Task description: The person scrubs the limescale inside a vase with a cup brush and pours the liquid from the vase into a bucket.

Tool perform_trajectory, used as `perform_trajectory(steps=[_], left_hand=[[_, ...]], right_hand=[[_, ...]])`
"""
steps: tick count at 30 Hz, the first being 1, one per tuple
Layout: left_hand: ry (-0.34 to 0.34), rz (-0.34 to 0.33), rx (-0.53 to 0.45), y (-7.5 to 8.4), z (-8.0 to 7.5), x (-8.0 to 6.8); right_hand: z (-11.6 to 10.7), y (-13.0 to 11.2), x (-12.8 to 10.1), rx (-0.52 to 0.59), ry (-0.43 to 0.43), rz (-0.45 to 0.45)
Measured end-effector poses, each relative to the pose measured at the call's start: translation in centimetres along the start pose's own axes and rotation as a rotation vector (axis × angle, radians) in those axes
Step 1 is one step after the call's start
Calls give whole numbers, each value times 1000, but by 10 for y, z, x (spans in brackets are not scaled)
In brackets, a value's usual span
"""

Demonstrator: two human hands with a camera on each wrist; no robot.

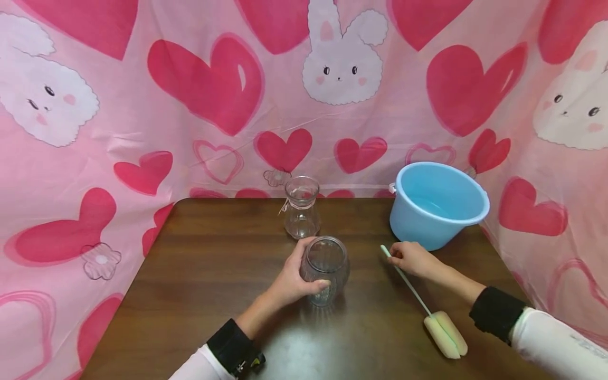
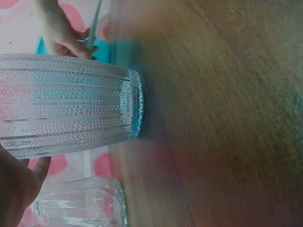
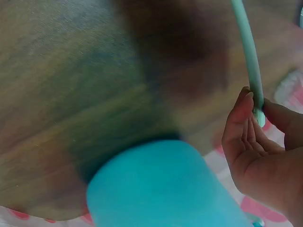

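My left hand (image 1: 296,274) grips a clear ribbed glass vase (image 1: 328,269) around its side, near the middle of the table. In the left wrist view the vase (image 2: 71,104) shows dotted vertical bands, and its base is close to the wood; whether it touches cannot be told. My right hand (image 1: 415,258) pinches the upper end of a pale green handle between thumb and fingers. This handle belongs to a sponge bottle brush (image 1: 444,332), whose yellowish head points toward the near right. In the right wrist view the pinched handle (image 3: 250,56) is close up.
A second glass vase (image 1: 302,211), narrow-necked with a string tied round it, stands behind the first. The light blue bucket (image 1: 418,227) is at the back right, just beyond my right hand. Pink heart-patterned cloth (image 1: 214,95) hangs around the brown wooden table (image 1: 214,253).
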State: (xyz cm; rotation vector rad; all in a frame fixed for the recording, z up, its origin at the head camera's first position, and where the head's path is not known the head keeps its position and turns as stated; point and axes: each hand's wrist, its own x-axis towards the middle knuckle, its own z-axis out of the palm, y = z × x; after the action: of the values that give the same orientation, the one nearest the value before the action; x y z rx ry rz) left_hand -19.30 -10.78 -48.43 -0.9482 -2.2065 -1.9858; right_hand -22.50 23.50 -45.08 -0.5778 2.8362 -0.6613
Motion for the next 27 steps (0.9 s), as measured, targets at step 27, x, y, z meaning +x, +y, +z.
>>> perform_trajectory(steps=[27], left_hand=[[-7, -12, 81, 5, -3, -3]], right_hand=[[16, 8, -15, 72, 89, 87]])
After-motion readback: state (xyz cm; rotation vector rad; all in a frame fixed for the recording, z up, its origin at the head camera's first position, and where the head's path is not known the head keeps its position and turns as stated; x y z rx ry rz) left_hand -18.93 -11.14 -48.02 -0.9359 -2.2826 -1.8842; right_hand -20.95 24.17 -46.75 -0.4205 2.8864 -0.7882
